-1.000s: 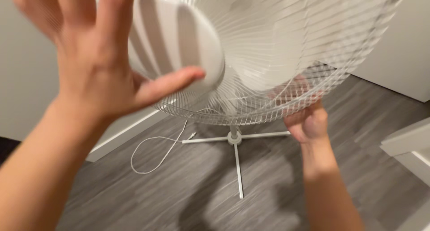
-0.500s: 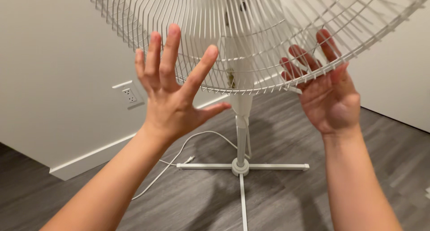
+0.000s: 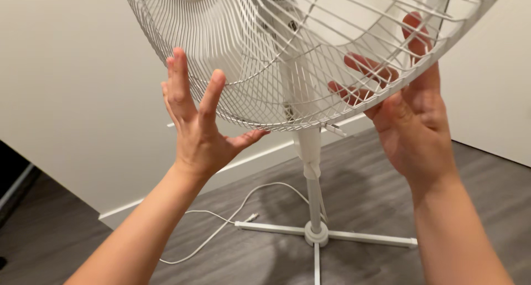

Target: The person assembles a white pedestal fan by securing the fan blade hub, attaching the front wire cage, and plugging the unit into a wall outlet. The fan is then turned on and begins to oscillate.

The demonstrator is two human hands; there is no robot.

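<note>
A white pedestal fan stands in front of me, its round wire grille (image 3: 260,69) filling the top of the view. My right hand (image 3: 415,119) grips the grille's lower right rim, with the thumb outside and the fingers showing through the wires. At the lower left rim is my left hand (image 3: 196,124), fingers spread and pointing up, the thumb under the edge. It rests against the wires without closing on them. The fan's blades and hub show pale behind the grille.
The fan's pole (image 3: 311,169) runs down to a white cross-shaped base (image 3: 316,234) on a grey wood-look floor. A white cord (image 3: 221,225) with its plug loose lies on the floor to the left. A pale wall and baseboard (image 3: 138,207) stand close behind.
My right hand has closed further round the rim and risen. My left hand has come up against the grille. The view has shifted, and the wall socket is out of sight.
</note>
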